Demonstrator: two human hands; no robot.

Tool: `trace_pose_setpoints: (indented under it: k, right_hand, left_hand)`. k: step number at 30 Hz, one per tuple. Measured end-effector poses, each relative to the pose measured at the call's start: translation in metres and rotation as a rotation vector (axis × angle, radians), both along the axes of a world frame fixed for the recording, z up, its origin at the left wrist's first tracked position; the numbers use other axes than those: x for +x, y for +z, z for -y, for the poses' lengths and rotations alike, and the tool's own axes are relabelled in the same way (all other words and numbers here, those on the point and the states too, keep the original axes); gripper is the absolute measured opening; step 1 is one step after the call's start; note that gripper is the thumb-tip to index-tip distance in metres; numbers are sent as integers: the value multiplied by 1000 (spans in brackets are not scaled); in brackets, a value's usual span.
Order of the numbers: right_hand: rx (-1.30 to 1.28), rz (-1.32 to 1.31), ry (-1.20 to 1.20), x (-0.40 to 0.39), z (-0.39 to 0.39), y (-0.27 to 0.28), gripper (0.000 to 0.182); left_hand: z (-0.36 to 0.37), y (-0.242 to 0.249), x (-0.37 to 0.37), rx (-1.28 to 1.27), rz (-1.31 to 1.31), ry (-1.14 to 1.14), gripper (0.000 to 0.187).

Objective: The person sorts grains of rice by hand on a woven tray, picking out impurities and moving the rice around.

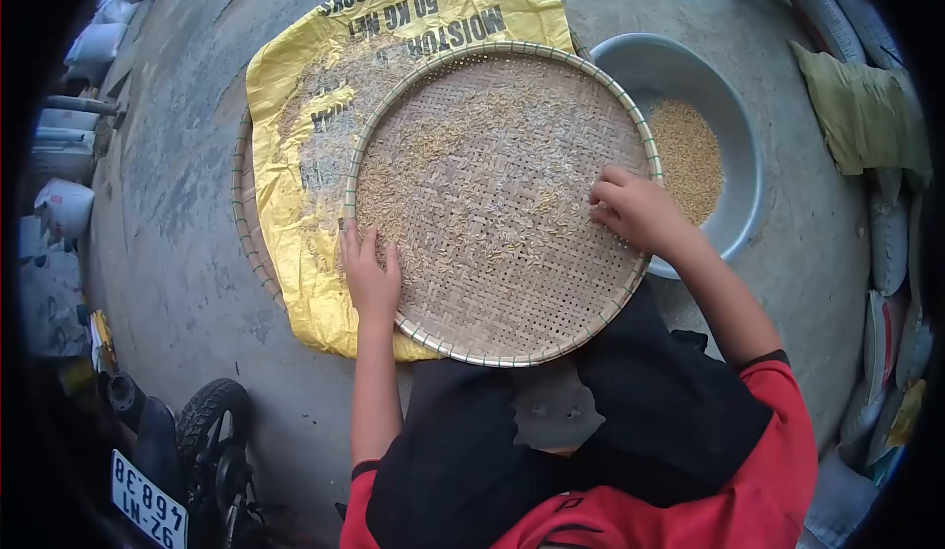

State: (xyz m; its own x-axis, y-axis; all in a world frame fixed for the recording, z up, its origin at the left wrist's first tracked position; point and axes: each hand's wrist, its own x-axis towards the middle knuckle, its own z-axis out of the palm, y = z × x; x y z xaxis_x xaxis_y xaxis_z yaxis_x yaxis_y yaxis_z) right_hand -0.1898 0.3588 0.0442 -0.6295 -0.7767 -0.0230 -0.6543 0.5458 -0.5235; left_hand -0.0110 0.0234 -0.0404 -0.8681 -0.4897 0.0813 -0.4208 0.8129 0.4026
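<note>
A round woven bamboo winnowing tray [551,298] with a bound rim lies over my lap. Unhusked and paler grains [443,146] are scattered on it, thickest toward its left and upper parts. My left hand [371,275] rests at the tray's left rim, fingers stretched out and apart, touching the rim and the weave. Over the right side of the tray, my right hand [630,207] is closed, its fingertips pinched together just above the weave. What lies between those fingertips is too small to make out.
A yellow printed sack [281,170] lies under the tray's left side, with another woven tray [246,219] beneath it. At right stands a metal basin [738,146] holding grain [689,160]. Stacked sacks [851,116] line the right edge. A motorbike wheel [212,421] is at lower left.
</note>
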Motion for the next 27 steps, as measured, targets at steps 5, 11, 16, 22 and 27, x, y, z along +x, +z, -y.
trace_pose_setpoints:
  k: [5,11,16,22,27]
  right_hand:
    - [154,93,-11,-4,2,6,12]
    - [269,139,30,-9,1,0,11]
    - [333,77,29,-7,4,-1,11]
    - [239,67,1,-6,3,10,11]
    - [122,-59,-287,-25,-23,39,11]
  left_hand:
    - [1,-1,0,-16,1,-5,40]
    - [1,2,0,11,-6,7,40]
    - [2,-1,1,6,-12,-14,40]
    - [1,-1,1,16,-8,1,40]
    - [2,-2,1,9,-8,-3,40]
